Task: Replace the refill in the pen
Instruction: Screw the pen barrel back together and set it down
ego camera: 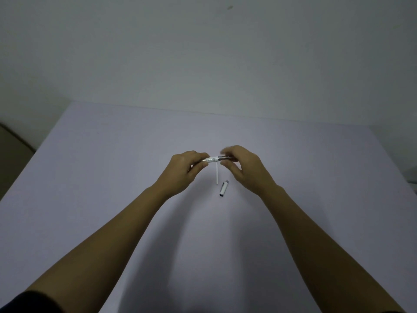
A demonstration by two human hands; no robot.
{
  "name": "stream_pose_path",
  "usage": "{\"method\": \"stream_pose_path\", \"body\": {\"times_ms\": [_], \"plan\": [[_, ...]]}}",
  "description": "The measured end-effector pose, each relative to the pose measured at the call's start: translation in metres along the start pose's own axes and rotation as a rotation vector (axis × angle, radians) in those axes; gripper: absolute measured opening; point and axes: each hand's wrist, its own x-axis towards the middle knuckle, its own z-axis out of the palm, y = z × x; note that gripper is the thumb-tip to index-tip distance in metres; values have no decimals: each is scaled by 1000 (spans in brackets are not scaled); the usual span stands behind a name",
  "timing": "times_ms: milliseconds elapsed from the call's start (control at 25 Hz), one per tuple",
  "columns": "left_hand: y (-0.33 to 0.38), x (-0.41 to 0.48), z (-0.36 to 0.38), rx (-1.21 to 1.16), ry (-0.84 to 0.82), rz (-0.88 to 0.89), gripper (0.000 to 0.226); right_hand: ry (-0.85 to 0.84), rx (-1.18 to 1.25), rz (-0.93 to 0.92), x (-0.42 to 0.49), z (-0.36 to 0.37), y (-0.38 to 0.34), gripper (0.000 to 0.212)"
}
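A white and silver pen (215, 158) is held level above the table between both hands. My left hand (185, 171) grips its left end, and my right hand (242, 168) pinches its right end with the fingertips. A thin white refill (217, 173) lies on the table just below the pen, pointing toward me. The pen's white cap (224, 188), with a clip, lies on the table to the right of the refill, near my right wrist. The pen's ends are hidden inside my fingers.
The table (112, 177) has a pale lilac top and meets a plain wall at its far edge. A dark object (13, 141) stands beyond the table's left edge.
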Motion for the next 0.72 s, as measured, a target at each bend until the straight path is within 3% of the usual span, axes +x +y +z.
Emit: {"method": "stream_pose_path", "body": {"times_ms": [80, 200, 360, 480, 600, 720], "plan": [[0, 1, 1, -2, -18, 5, 18, 28, -58, -52, 3, 1, 2, 16], [-5, 0, 5, -8, -27, -25, 19, 7, 30, 23, 6, 5, 8, 18], [-17, -3, 8, -32, -11, -115, 19, 135, 341, 405, 8, 16, 25, 29], [-28, -4, 9, -26, 3, -162, 19, 230, 288, 659, 1, 40, 54, 30], [-37, -4, 11, -34, 6, -185, 19, 69, 69, 819, -11, 75, 80, 22], [-45, -6, 14, -30, -9, -219, 18, -77, -3, 909, -20, 107, 86, 26]]}}
